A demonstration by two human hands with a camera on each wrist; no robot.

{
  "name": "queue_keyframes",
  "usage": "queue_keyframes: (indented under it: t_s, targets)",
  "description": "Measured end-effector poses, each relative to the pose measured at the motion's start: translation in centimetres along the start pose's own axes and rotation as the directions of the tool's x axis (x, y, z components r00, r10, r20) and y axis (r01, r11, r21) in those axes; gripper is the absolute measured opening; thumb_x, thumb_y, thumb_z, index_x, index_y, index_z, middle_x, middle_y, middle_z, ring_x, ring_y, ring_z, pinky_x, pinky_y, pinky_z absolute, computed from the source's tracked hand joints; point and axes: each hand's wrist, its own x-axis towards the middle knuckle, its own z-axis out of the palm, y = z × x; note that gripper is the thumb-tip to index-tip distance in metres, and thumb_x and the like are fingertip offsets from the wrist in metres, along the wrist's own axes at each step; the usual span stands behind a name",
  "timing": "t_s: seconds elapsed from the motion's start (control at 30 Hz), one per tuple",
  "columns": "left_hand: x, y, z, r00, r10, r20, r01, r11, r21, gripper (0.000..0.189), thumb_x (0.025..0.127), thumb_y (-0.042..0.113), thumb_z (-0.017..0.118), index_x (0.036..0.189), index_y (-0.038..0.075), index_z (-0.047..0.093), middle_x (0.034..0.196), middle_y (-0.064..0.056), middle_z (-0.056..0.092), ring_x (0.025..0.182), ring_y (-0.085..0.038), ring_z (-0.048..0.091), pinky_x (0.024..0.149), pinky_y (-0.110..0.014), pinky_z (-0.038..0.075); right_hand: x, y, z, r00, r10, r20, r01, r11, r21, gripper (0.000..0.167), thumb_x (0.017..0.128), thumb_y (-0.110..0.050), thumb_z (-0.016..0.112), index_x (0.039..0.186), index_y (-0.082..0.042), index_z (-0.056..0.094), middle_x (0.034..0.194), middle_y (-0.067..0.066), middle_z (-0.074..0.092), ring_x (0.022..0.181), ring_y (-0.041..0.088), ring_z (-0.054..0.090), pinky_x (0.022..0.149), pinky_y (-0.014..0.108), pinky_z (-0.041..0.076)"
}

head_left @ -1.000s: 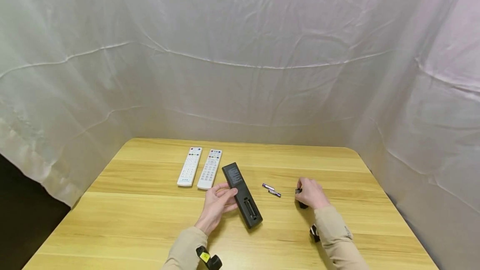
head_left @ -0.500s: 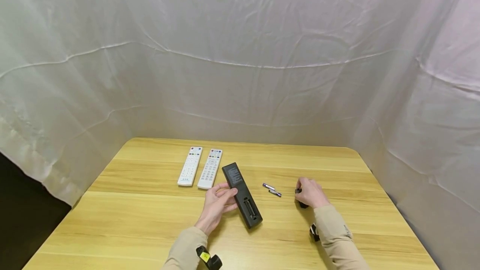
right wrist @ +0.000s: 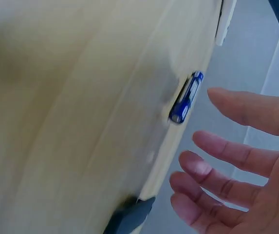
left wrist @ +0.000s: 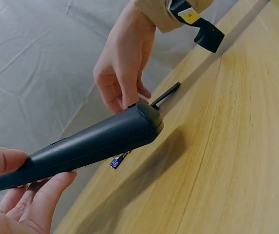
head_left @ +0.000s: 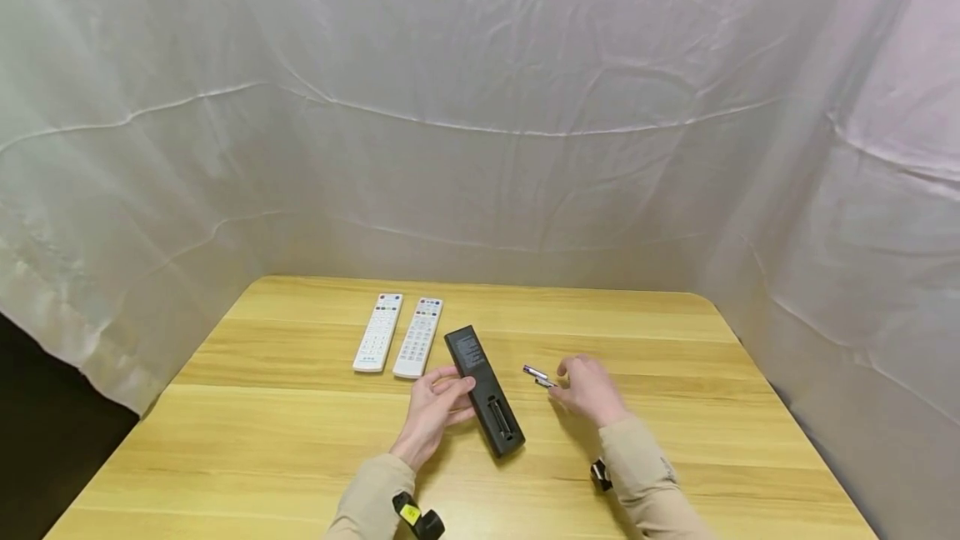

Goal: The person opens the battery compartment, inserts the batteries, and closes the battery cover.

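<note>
My left hand (head_left: 431, 415) grips a black remote control (head_left: 468, 352) between thumb and fingers. It is tilted above the table, back side up, with its battery compartment (head_left: 500, 417) uncovered. My right hand (head_left: 590, 390) hovers with spread, slightly bent fingers and nothing in them in the right wrist view. Two small batteries with blue-purple ends lie just left of its fingertips; one battery (head_left: 536, 372) shows plainly, the other (right wrist: 186, 97) is close by the thumb. A flat black piece (left wrist: 166, 95) rests on the table near the right hand; in the head view the hand hides it.
Two white remote controls, one (head_left: 378, 333) left of the other (head_left: 418, 338), lie side by side, buttons up, behind my left hand. The wooden table (head_left: 262, 440) has light cloth curtains (head_left: 480, 182) hanging along its back and sides.
My right hand has let go of the black piece and moved left to the batteries, its fingers opening. The left hand and the black remote control have stayed in place.
</note>
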Motion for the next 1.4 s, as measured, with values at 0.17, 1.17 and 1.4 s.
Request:
queue_keyframes:
  t_s: [0.17,1.17,1.4]
  targets:
    - [0.0,0.0,0.1,1.000,0.002,-0.006,-0.002,1.000,0.002,0.048,0.091,0.006,0.068,0.131,-0.008,0.047,0.093,-0.005,0.077,0.073,-0.013,0.074,0.070,-0.029,0.067,0.5,-0.4,0.7,0.999,0.028,0.032,-0.030,0.998,0.047,0.024,0.081,-0.016,0.082,0.089,0.001,0.068,0.086,0.012,0.066,0.074,0.021,0.055,0.064,0.033,0.050]
    - [0.0,-0.1,0.1,1.000,-0.006,0.005,0.006,1.000,0.000,0.047,0.091,0.005,0.068,0.131,-0.008,0.047,0.093,-0.005,0.078,0.073,-0.013,0.074,0.069,-0.027,0.067,1.6,-0.2,1.0,0.998,0.031,0.046,-0.033,0.999,0.032,0.019,0.076,-0.003,0.082,0.069,-0.006,0.065,0.069,0.003,0.062,0.065,0.017,0.050,0.058,0.027,0.042]
    - [-0.1,-0.1,0.1,1.000,-0.010,0.007,0.010,1.000,-0.003,0.049,0.092,0.006,0.068,0.133,-0.008,0.045,0.094,-0.005,0.078,0.073,-0.013,0.074,0.069,-0.027,0.067,1.3,0.0,1.2,1.000,0.011,0.022,-0.012,0.999,0.045,0.019,0.076,0.001,0.080,0.069,-0.005,0.063,0.069,0.003,0.060,0.065,0.017,0.049,0.058,0.027,0.043]
